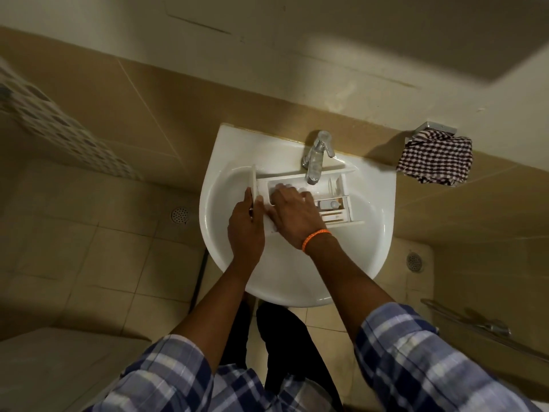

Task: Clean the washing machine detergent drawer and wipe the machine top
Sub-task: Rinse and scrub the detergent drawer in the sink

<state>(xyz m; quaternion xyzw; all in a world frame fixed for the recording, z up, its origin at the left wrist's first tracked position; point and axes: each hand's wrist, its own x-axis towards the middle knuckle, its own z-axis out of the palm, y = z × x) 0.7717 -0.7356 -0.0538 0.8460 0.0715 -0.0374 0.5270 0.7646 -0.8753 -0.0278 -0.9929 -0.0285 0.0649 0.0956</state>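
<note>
The drawer (309, 197) lies across the back of the sink (297, 278), right under the tap (316, 157), so water can run into its compartments. The left hand (246, 224) grips the drawer's front panel at the sink's left edge, likely to steady it. The right hand (292, 214) reaches into 1 compartment, fingers down, probably scrubbing; whether it holds anything cannot be told.

Dim bathroom seen from above. Beige glazed wall tiles (142, 114) below a cream painted upper wall (297, 31). Pale square floor tiles (98, 257) with two round metal floor drains (180, 215), one on each side. Checked dark-and-white cloth (436, 162) on a chrome wall holder (433, 129). Mosaic-patterned tile strip (68, 138) at left.
</note>
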